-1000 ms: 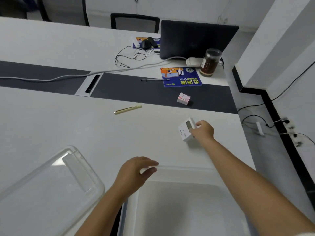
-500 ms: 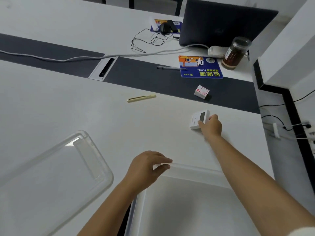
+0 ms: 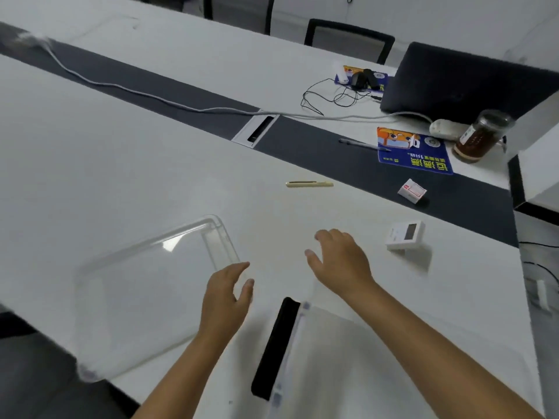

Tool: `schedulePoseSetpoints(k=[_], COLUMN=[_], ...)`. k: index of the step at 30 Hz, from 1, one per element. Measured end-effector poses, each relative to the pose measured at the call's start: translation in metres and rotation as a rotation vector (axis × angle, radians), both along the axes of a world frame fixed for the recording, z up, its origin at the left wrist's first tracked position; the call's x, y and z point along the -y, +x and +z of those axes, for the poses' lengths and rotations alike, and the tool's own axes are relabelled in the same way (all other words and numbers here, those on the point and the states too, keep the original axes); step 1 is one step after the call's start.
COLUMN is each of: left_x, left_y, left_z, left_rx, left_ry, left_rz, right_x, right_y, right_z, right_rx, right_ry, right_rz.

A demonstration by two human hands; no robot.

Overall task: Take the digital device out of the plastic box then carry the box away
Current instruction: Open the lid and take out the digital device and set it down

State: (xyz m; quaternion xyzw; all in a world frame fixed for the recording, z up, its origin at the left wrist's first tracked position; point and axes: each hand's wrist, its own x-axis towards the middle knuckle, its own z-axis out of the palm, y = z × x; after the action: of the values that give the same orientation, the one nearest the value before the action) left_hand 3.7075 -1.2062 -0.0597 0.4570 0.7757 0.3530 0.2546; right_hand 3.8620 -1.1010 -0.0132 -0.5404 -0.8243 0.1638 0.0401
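Note:
The small white digital device [image 3: 406, 234] with a dark screen stands on the white table, to the right of my right hand. My right hand [image 3: 340, 261] hovers open over the table, holding nothing. My left hand [image 3: 225, 294] is open too, fingers spread, just right of the clear lid [image 3: 145, 294]. The clear plastic box [image 3: 348, 358] sits at the near table edge, below and between my hands, blurred; my right forearm crosses over it. Neither hand touches the box or the lid.
A gold pen [image 3: 309, 184] lies beyond my hands. Farther back are a small white-red carton [image 3: 411, 191], a blue booklet [image 3: 413, 152], a brown jar [image 3: 481, 136], a dark laptop [image 3: 459, 80] and cables. The table ends at the right, by a white pillar [image 3: 538, 170].
My right hand let go of the device and drew back to the left. My left hand came off the box rim and opened. The view swung, shifting everything rightward.

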Motion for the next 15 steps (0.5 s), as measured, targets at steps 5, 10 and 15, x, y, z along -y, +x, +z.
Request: schedulePoseSetpoints(k=[5,10,15], left_x=[0.056,0.097,0.106], left_y=[-0.084,-0.127,-0.141], left_z=[-0.026,-0.049,-0.059], left_rx=[-0.104,-0.093,0.164], left_ry=[-0.296,-0.557,-0.554], left_rz=[0.381,0.609,0.750], right_x=[0.026,0.033,0.045], right_y=[-0.113,-0.161,-0.172], right_z=[-0.022,-0.075,-0.083], right_rx=[0.171,0.289,0.155], right_ry=[-0.109,-0.473,-0.492], right_rz=[0.227,-0.098,-0.235])
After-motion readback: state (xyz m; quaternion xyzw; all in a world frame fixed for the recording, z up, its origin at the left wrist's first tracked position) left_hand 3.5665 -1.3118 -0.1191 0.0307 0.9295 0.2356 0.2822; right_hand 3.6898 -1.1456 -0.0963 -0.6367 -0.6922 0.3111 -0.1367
